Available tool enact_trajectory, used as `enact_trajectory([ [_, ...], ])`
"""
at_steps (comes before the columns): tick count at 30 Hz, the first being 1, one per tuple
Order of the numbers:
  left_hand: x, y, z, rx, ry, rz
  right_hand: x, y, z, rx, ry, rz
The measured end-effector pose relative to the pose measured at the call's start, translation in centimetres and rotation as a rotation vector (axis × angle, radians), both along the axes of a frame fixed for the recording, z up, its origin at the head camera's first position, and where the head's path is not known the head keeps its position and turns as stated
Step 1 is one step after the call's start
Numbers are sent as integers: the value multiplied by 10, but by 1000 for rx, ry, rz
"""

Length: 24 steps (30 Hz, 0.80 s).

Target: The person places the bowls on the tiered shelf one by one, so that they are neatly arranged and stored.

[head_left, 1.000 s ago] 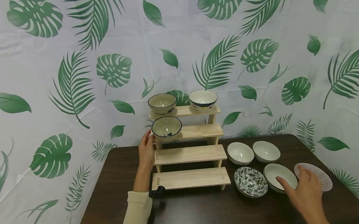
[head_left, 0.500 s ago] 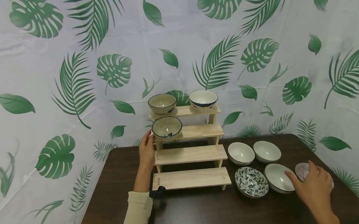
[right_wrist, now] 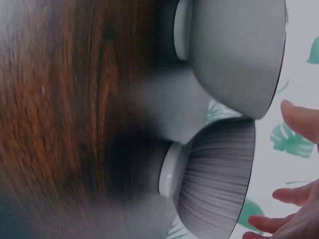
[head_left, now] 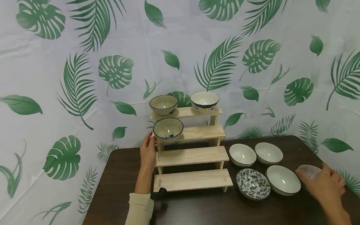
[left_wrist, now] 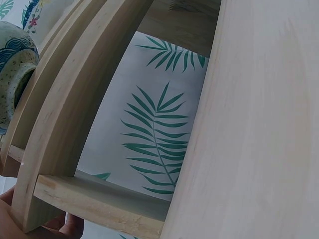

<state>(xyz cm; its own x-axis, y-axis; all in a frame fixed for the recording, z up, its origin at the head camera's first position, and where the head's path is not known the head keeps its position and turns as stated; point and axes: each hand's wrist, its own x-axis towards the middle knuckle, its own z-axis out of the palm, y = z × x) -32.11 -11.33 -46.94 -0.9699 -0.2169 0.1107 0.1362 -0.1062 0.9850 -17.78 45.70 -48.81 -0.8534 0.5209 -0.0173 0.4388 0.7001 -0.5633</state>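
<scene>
My left hand (head_left: 147, 151) holds the left end of a tiered wooden stand (head_left: 191, 155) near its second-highest step. In the left wrist view, its fingers (left_wrist: 74, 226) curl round the edge of the wood. Just beside that hand, a speckled bowl with a dark rim (head_left: 168, 128) rests on the step. Over at the far right, my right hand (head_left: 325, 186) hovers with spread fingers above a ribbed pale-purple bowl (head_left: 308, 170), which it partly hides. In the right wrist view, thumb and fingers stand apart from the ribbed bowl's rim (right_wrist: 219, 174).
Another speckled bowl (head_left: 163, 105) and a white bowl with a patterned outside (head_left: 205, 101) occupy the top step. Right of the stand, a leaf-patterned bowl (head_left: 253, 184) and white bowls (head_left: 283, 180) sit close together on the dark table (head_left: 184, 213). A leaf-print cloth (head_left: 177, 52) hangs behind.
My right hand has shifted to the right across the ribbed bowl, leaving the white bowl beside it uncovered. My left hand keeps its hold on the stand.
</scene>
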Motion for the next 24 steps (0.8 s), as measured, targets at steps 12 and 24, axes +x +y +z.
enact_trajectory([
  [12,2,2,2,-11,5,-4,-8,16,-11,-41,-100,-34],
  [24,2,0,1,-5,3,-13,-9,21,-19,-23,-121,-29],
])
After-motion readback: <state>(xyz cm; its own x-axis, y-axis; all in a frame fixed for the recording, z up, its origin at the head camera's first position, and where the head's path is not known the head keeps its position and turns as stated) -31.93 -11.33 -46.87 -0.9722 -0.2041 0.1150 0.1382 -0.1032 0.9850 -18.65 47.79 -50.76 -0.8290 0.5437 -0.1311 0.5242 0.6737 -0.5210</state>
